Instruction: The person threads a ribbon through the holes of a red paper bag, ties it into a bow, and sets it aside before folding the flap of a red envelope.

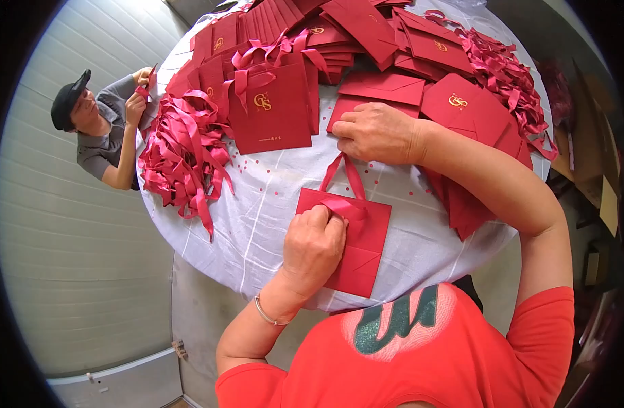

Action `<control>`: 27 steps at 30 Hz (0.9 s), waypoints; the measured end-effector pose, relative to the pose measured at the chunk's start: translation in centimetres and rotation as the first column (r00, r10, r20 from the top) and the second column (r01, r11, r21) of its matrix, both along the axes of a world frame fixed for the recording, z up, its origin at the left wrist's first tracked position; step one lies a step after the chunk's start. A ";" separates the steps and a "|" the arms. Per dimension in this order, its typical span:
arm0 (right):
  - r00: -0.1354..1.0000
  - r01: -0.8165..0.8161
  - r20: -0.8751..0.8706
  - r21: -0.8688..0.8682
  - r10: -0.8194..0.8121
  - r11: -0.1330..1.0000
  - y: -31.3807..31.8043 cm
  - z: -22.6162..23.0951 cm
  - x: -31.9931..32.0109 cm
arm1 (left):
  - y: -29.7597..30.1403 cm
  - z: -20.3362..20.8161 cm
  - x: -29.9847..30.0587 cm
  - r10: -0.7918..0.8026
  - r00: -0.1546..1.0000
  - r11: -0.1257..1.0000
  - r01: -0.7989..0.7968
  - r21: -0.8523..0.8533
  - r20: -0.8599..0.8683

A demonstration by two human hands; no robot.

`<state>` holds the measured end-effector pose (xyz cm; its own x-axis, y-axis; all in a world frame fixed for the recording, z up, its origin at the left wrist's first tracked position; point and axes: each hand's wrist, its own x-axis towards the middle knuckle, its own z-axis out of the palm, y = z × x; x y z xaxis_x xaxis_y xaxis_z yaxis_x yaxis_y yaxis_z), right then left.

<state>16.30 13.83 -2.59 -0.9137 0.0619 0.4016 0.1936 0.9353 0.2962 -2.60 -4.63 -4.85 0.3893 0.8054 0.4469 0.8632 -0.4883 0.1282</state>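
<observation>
A flat red paper gift bag (359, 262) lies near the table's front edge, with a pink ribbon handle (353, 178) looped from its upper edge. My left hand (315, 245) is closed over the upper part of this bag, pinching a pink ribbon (344, 208) at its fingertips. Just beyond the loop, my right hand (380, 133) has its fingers curled down at the near left corner of another folded red bag (383, 92). What those fingers hold is hidden under the hand; the loop's top ends close beneath it.
A finished-looking red bag (270, 115) with a gold emblem stands left of centre. Ribbon heaps (184, 153) lie at left and far right. Stacked red bags (455, 109) cover the back and right. Red dots dot the white tablecloth (257, 224). Another person (108, 126) handles ribbon at left.
</observation>
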 end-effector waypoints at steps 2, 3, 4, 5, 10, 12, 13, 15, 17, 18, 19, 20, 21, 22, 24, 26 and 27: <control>0.999 -0.022 -0.023 0.026 0.022 0.999 0.8 0.3 -0.2 | 0.0 -0.1 0.1 -0.024 1.000 0.999 0.025 0.041 -0.018; 1.000 -0.014 0.005 0.008 0.014 1.000 1.2 0.5 0.0 | 0.0 -0.2 0.1 -0.031 0.999 0.997 0.032 0.072 -0.022; 1.000 -0.003 0.007 0.014 0.003 1.000 1.8 0.9 0.2 | 0.1 -0.3 0.2 -0.034 0.999 0.994 0.036 0.101 -0.020; 0.999 0.010 0.034 0.012 -0.011 1.000 2.6 1.3 0.4 | 0.1 -0.4 0.2 -0.037 0.999 0.991 0.039 0.129 -0.018; 0.997 -0.012 0.074 0.033 0.010 0.999 4.1 1.9 0.8 | 0.1 -0.7 0.3 -0.046 0.996 0.978 0.059 0.200 -0.071; 0.999 0.008 0.039 -0.018 -0.007 1.000 3.8 1.6 0.7 | 0.2 -0.6 0.3 -0.048 0.996 0.979 0.062 0.196 -0.072; 1.000 0.006 0.018 -0.042 -0.005 0.999 3.6 1.5 0.7 | 0.2 -0.5 0.3 -0.049 0.997 0.981 0.061 0.185 -0.067; 0.997 0.065 0.035 -0.062 -0.063 0.996 3.0 1.5 0.7 | 0.2 -0.1 0.2 -0.050 0.999 0.990 0.052 0.133 -0.022; 0.994 0.108 0.036 -0.091 -0.105 0.990 2.3 1.7 0.9 | 0.1 0.3 -0.3 -0.042 0.997 0.998 0.039 0.052 0.060; 0.992 0.127 0.029 -0.112 -0.124 0.986 1.9 1.9 1.1 | 0.0 0.5 -0.5 -0.001 0.992 0.999 -0.004 0.042 0.124; 0.989 0.147 0.022 -0.129 -0.145 0.981 1.2 1.9 1.4 | 0.1 0.6 -0.8 0.038 0.981 0.999 -0.044 0.027 0.188; 0.985 0.170 0.010 -0.179 -0.171 0.969 0.5 1.9 1.6 | 0.1 0.8 -1.2 0.083 0.964 0.996 -0.087 0.001 0.253; 0.981 0.191 -0.001 -0.224 -0.196 0.956 -0.2 2.0 1.7 | 0.3 0.8 -1.6 0.135 0.951 0.989 -0.145 0.013 0.279; 0.975 0.214 -0.005 -0.274 -0.223 0.938 -1.0 1.9 1.8 | 0.6 0.8 -1.9 0.173 0.939 0.983 -0.182 0.000 0.297; 0.956 0.272 -0.007 -0.354 -0.293 0.895 -2.6 1.9 1.9 | 1.2 0.6 -2.5 0.253 0.908 0.966 -0.259 -0.026 0.334; 0.934 0.299 -0.071 -0.379 -0.349 0.876 -4.0 1.9 2.0 | 1.5 0.3 -2.7 0.257 0.913 0.966 -0.255 -0.051 0.316; 0.938 0.234 -0.149 -0.391 -0.312 0.890 -4.5 2.0 2.0 | 1.6 0.2 -2.8 0.250 0.911 0.968 -0.246 -0.055 0.327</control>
